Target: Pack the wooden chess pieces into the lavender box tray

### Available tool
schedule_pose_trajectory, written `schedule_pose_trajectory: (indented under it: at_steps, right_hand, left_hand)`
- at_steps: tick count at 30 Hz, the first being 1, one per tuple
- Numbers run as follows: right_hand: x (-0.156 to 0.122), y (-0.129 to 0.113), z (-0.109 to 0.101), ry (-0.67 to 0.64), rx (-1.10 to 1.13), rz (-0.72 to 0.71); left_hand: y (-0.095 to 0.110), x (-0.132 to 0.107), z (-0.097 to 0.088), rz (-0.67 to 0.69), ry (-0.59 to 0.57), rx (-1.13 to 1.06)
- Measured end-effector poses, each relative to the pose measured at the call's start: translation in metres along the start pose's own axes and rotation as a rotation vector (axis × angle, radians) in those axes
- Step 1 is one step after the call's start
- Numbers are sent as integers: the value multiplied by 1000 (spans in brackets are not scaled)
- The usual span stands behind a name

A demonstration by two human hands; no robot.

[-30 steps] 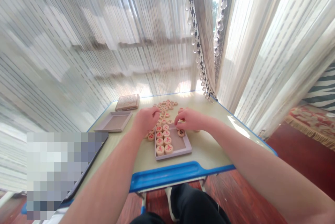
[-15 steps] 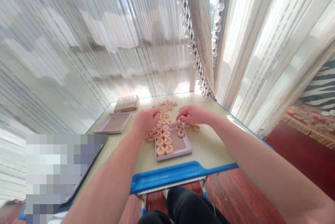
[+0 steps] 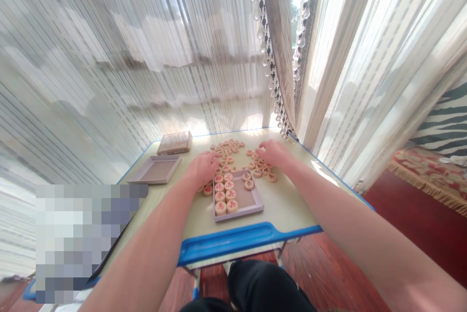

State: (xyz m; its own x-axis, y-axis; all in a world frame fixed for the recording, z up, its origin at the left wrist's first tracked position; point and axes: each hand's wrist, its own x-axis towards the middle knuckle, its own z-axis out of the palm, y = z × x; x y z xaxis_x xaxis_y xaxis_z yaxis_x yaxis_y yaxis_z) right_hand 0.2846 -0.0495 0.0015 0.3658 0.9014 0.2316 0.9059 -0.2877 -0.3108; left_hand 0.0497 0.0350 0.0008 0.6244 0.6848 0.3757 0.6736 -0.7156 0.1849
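Observation:
A shallow open box [image 3: 238,215] stands near the front of the table. Red-marked xiangqi pieces [image 3: 230,194] fill two columns on its left side, and two dark-marked pieces [image 3: 248,184] lie at its upper right. My left hand [image 3: 205,165] rests low at the box's far left corner, over loose pieces, fingers loosely bent and nothing visible in them. To the right, my right hand [image 3: 274,153] hovers beside a cluster of loose pieces [image 3: 259,166], thumb and fingers apart. Its palm side is hidden.
More loose pieces [image 3: 228,146] are heaped toward the back. An empty box tray [image 3: 160,168] and a closed box [image 3: 175,142] lie at the left. A blurred, pixelated object [image 3: 91,239] covers the near left corner. Curtains hang behind the table.
My right hand has moved right, away from the box's far edge, and its fingers have spread, uncovering loose pieces. The left hand stays near the box corner, its fingers lower and less pinched.

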Motion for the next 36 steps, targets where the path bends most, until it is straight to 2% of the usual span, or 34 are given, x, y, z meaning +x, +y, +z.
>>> schedule_pose_trajectory:
  at_steps: [2, 5, 11, 16, 19, 23, 26, 32, 36]
  right_hand:
    - [0, -1, 0, -58, 30, 44]
    - [0, -2, -2, -63, 50, 52]
    - [-4, -7, -5, -119, 124, -3]
    - [-12, -12, -13, -74, -13, -108]
    - [-18, -15, -20, -154, -56, -198]
    - [-22, -17, -23, -258, -85, -231]
    - [-22, -17, -18, -276, -104, -245]
    - [-22, -17, -16, -150, -30, -316]
    - [-19, -14, -20, -87, 11, -217]
  left_hand:
    - [-3, 1, 2, -29, 17, -14]
    - [-5, 2, 3, -54, 42, -12]
    - [3, 1, -1, 17, 53, -44]
    - [8, -2, -6, 20, 79, -43]
    - [7, -2, -7, 0, 84, -13]
    - [7, -2, -7, -66, 33, -4]
    - [9, -2, -9, -119, 73, -142]
    - [14, -2, -11, -188, 193, -476]
    - [12, 1, -9, -225, 253, -881]
